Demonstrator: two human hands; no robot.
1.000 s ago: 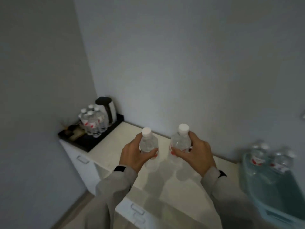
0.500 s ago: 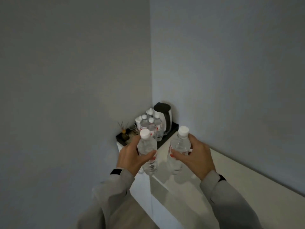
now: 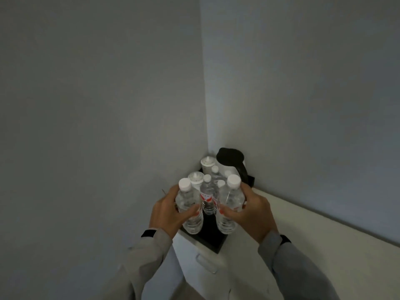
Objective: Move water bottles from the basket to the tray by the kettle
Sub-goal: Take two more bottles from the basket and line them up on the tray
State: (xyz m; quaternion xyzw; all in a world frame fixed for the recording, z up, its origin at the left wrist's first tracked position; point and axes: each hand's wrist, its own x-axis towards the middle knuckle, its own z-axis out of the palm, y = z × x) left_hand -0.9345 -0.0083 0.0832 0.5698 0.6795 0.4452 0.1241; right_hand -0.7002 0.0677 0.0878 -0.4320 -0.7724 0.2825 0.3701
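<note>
My left hand (image 3: pixel 167 212) grips a clear water bottle (image 3: pixel 187 210) with a white cap, held upright over the near left part of the black tray (image 3: pixel 211 239). My right hand (image 3: pixel 252 210) grips a second clear bottle (image 3: pixel 230 204) above the tray's near right part. Between the two, several more bottles (image 3: pixel 207 194) with red labels stand on the tray. Behind them the kettle (image 3: pixel 232 162), white with a black lid and handle, stands in the corner. The basket is out of view.
The tray rests at the left end of a white counter (image 3: pixel 303 230) that runs right along the wall. Two white lidded cups (image 3: pixel 208 163) stand at the tray's back left. Walls close in on the left and behind. A drawer handle (image 3: pixel 204 264) shows below.
The view has closed in on the corner. Both hands have carried their bottles forward from in front of the tray to just over its near edge.
</note>
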